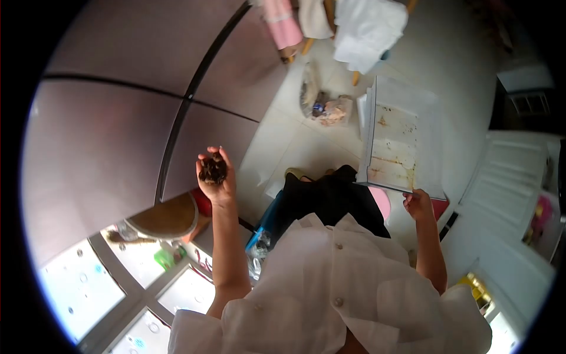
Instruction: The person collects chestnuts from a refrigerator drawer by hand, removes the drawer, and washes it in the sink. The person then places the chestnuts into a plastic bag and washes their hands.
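Observation:
My left hand [224, 187] is raised with its palm up and fingers curled, cupping a clump of small dark brown pieces [213, 170]. What kind they are is too blurred to tell. On the other side, my right hand [419, 205] pinches the near edge of a translucent refrigerator drawer [437, 135]. The drawer's whitish bottom has yellow-brown stains and scattered dark specks. It is tilted, close to my knees.
A large brownish refrigerator [112, 130] with dark door seams stands at left. On the tiled floor ahead lie plastic bags [335, 111] with contents. Cloth-covered chairs [368, 29] stand beyond them. White cabinets [501, 177] line the right; a round wooden board [165, 218] is at lower left.

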Demonstrator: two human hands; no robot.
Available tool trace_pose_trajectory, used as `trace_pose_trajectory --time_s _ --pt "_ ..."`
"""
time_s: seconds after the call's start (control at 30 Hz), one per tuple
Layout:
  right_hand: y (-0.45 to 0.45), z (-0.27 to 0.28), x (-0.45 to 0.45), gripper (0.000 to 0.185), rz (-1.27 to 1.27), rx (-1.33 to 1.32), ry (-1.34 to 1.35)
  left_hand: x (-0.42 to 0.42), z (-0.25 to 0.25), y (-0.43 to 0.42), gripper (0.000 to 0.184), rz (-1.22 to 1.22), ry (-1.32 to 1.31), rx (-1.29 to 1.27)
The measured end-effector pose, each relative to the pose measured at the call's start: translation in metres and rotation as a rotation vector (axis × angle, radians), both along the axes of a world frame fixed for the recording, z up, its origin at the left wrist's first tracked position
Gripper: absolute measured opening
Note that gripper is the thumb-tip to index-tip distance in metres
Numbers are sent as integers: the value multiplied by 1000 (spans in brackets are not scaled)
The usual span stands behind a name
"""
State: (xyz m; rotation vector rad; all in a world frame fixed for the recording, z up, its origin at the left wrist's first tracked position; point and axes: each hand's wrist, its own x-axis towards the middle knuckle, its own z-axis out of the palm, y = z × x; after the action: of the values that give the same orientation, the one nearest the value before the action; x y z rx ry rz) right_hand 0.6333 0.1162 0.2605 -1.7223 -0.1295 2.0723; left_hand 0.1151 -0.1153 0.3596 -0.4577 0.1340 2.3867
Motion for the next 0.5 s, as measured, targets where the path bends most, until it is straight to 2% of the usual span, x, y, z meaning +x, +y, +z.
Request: trace_pose_trajectory --time_s 0.27,0.37,0.4,0.5 --pt "-21 16 78 24 -332 40 -16 39 29 66 20 -368 -168 -25" --pt "-34 37 102 24 -506 23 -69 47 36 88 19 -599 -157 -46" --pt "-39 49 103 28 -555 33 -141 50 38 98 18 -650 -129 -68" --pt "-61 71 118 24 -717 39 -195 57 51 133 17 -727 -131 -111"
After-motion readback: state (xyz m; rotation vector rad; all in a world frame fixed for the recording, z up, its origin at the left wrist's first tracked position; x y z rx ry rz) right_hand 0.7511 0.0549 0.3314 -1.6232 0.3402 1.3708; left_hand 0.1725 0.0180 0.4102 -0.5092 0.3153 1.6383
